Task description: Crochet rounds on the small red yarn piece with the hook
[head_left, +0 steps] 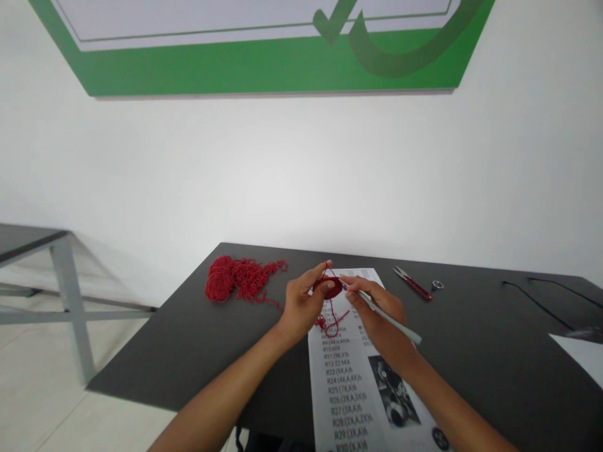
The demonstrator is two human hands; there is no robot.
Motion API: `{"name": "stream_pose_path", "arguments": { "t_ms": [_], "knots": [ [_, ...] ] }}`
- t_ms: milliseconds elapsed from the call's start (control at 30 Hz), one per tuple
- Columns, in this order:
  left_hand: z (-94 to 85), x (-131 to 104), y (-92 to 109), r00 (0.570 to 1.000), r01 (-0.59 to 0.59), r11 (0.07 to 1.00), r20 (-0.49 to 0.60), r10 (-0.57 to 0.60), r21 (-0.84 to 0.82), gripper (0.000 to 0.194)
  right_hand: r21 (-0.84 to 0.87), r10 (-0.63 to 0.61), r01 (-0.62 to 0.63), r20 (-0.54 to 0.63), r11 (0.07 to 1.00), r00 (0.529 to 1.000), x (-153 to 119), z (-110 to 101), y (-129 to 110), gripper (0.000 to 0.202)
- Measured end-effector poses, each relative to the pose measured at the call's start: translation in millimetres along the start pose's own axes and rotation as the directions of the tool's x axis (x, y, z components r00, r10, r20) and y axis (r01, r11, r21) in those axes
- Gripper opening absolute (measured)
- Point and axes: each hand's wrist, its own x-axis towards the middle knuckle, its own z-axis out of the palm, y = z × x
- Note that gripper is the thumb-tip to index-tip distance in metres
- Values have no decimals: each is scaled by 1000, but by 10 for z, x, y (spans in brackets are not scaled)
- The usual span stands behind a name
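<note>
Between my hands is a small round piece of red crochet [333,288], with a loose yarn tail hanging below it. My left hand [304,296] pinches its left side, and a strand of red yarn runs over the raised index finger. In my right hand [374,304] is a crochet hook [393,321] with a pale handle, held like a pen, its tip at the work's right edge. To the left lies a ball of red yarn [220,279] beside a loose tangle of the same yarn [254,277]. A printed pattern sheet [342,376] lies under my hands.
Red-handled thread snips [414,284] and a small metal ring [438,285] lie right of the sheet on the dark table [188,358]. Eyeglasses [541,304] and white paper [581,358] are at the far right. Another table [32,238] stands left.
</note>
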Motion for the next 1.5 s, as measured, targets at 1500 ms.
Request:
{"name": "stream_pose_path", "arguments": {
  "t_ms": [1500],
  "knots": [
    [140, -132, 45, 973, 224, 932, 123, -196, -285, 35, -422, -588, 565, 89, 709, 804, 8, -29, 182, 19]
  ]
}}
